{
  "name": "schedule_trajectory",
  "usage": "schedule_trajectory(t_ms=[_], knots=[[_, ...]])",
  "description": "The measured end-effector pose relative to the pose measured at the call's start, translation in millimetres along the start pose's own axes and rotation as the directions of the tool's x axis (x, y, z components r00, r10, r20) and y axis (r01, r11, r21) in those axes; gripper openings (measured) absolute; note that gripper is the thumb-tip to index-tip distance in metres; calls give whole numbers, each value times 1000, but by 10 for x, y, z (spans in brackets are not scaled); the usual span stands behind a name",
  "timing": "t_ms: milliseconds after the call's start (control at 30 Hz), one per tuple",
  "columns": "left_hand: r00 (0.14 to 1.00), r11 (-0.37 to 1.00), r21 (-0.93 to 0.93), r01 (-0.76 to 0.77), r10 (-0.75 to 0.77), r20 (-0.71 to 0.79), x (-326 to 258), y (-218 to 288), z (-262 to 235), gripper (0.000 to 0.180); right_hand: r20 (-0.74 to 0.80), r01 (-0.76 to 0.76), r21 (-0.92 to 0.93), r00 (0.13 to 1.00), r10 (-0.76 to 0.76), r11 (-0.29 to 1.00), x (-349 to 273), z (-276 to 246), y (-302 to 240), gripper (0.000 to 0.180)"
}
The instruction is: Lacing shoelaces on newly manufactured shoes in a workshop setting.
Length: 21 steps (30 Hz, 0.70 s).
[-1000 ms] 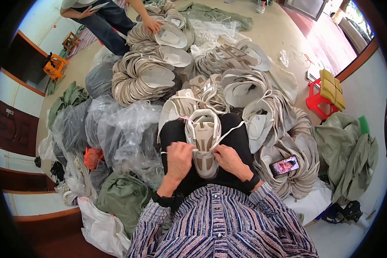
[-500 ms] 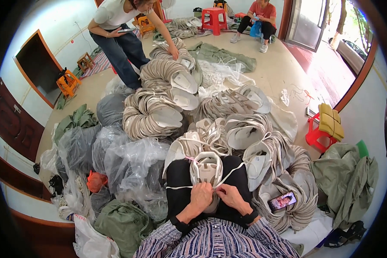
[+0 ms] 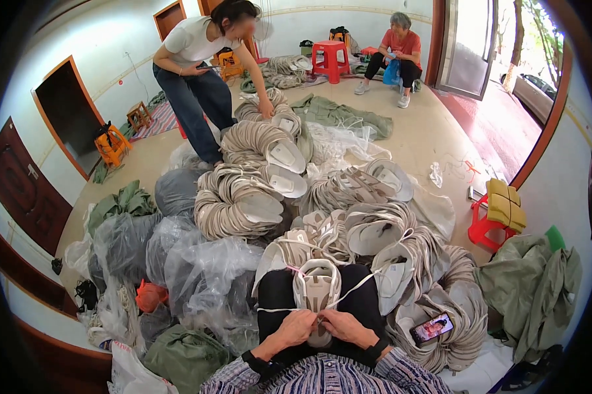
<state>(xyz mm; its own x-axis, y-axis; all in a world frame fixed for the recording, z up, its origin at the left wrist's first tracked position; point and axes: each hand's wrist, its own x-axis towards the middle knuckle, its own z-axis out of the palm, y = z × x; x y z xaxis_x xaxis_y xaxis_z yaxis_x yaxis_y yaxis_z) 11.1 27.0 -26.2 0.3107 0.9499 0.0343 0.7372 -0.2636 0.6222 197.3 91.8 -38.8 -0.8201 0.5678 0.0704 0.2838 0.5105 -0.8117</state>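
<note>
A beige and white shoe upper (image 3: 318,289) rests on my lap between my knees, its opening facing away from me. A pale shoelace (image 3: 357,287) runs from it, with loose ends out to both sides. My left hand (image 3: 296,328) is closed in a pinch over the lower lacing. Against its fingertips, my right hand (image 3: 347,329) is pinched at the same spot. Both seem to grip the lace, though fingers cover the exact bit held. Just beyond my knees, more laced uppers (image 3: 329,230) lie heaped.
Coiled stacks of uppers (image 3: 240,203) spread ahead and right. A phone (image 3: 432,327) lies on one stack. Plastic-wrapped bundles (image 3: 207,262) sit left. One person (image 3: 204,52) bends over a far stack; another person (image 3: 401,56) sits near the door. A red stool (image 3: 490,226) stands right.
My hands have come closer together, fingertips meeting over the lacing. My view has tilted up slightly, showing more of both people. The standing person still reaches to the far stack.
</note>
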Motion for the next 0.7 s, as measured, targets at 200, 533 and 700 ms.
schedule_trajectory(t_ms=[200,533,700], knots=[[979,937,-294,187,-203,-24,94,21,-42,17,38,-44,-22,998,45,999,-7,28,-27,16],[841,908,124,399,-417,345,610,201,-128,40,203,143,-123,972,-116,982,-115,236,-232,26],[935,959,123,254,-276,225,418,29,45,27,244,-70,89,969,46,994,-159,-56,-354,29]])
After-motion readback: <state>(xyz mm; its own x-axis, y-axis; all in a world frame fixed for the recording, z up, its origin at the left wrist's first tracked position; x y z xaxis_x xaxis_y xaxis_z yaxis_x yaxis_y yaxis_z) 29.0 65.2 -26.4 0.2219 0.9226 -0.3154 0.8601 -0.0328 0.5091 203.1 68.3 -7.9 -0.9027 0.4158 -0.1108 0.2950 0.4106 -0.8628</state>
